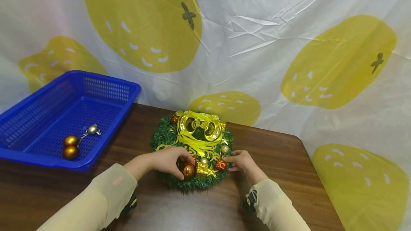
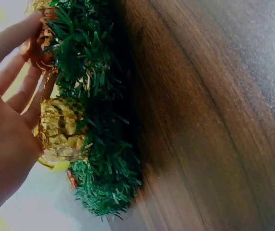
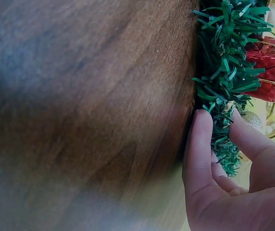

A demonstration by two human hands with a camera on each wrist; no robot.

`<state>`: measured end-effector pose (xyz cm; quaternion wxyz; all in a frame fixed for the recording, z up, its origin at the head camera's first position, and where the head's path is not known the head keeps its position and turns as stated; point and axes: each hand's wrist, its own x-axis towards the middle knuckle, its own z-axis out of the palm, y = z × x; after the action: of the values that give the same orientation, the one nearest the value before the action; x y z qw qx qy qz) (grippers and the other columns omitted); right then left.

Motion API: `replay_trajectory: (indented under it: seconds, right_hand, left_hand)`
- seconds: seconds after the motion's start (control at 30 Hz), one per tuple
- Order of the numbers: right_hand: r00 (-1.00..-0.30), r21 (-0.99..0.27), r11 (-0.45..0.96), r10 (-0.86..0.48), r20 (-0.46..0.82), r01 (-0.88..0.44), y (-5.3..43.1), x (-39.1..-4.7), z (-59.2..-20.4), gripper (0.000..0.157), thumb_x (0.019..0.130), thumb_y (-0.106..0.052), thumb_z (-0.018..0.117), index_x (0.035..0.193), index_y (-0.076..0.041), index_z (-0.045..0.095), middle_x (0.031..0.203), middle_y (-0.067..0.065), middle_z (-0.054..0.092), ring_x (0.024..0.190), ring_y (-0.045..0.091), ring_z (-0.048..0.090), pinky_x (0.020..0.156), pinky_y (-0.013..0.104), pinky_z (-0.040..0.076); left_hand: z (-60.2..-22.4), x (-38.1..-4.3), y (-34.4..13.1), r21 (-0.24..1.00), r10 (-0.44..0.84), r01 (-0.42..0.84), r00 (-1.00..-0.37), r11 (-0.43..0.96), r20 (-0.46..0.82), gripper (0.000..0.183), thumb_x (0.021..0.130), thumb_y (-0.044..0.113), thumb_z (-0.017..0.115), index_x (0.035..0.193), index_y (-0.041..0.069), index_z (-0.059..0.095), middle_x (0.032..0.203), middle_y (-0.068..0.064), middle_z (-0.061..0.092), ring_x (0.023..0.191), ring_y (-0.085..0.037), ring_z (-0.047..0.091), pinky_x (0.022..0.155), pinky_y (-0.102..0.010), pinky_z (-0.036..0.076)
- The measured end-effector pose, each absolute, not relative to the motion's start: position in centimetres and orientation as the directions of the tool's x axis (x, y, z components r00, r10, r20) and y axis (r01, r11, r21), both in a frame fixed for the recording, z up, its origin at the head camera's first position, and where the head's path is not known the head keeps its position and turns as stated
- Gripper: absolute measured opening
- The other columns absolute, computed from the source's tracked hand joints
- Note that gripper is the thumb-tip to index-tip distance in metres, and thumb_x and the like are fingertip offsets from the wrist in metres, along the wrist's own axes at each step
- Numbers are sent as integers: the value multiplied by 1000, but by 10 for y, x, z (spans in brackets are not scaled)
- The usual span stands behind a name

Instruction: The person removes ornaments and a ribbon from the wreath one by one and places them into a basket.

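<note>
The left hand (image 1: 167,159) half-curls round a shiny copper-coloured ball (image 1: 188,171), the right hand (image 1: 242,162) pinches the round green tinsel wreath (image 1: 190,185) between them, and uneven tugging could tear the ball loose.

Your left arm (image 1: 93,197) slants in from the lower left and your right arm (image 1: 280,204) from the lower right, both covered by pale sleeves that leave the wrists bare. Your left hand (image 1: 167,159) turns its back up towards the head camera, thumb and fingers (image 2: 12,41) bent in a grip. Your right hand (image 1: 243,163), a little way apart, pinches too, its fingers (image 3: 199,144) parted by a narrow gap and pointing inward.
</note>
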<state>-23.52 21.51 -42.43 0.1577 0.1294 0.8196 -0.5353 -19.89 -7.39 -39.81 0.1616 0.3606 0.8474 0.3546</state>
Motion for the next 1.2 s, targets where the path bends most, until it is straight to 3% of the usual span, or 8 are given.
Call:
replay_trajectory:
  seconds: [0.17,0.43,0.93,1.2]
  right_hand:
    - [-913,-831,397,42,-406,389,215,-235,-424,61,84,-5,67,131,17,36,59,1,39,47,8,43,52,26,55]
    - [-910,-828,402,39,-413,392,215,-234,-423,61,84,-5,68,131,17,36,61,1,38,46,8,44,53,26,55]
    - [-913,-831,398,40,-407,388,215,-235,-423,59,84,-3,67,130,17,37,55,-1,37,45,7,41,51,25,55]
    - [-912,-834,393,32,-408,387,215,-234,-423,59,84,-3,66,131,17,36,56,-1,37,47,7,40,52,25,55]
  left_hand:
    - [-396,-199,-74,668,748,549,-664,503,-18,49,68,15,82,114,10,66,111,-4,60,99,-17,55,85,-29,48]
    - [-393,-198,-72,695,735,514,-678,503,-30,47,68,17,82,113,9,67,109,-4,61,98,-15,54,84,-27,47]
    - [-383,-202,-77,774,684,439,-729,456,11,47,74,20,77,118,8,64,116,-5,65,106,-20,58,93,-42,47]
    - [-377,-205,-84,811,647,413,-760,416,55,50,79,20,74,124,3,58,117,-9,64,109,-24,58,92,-37,47]
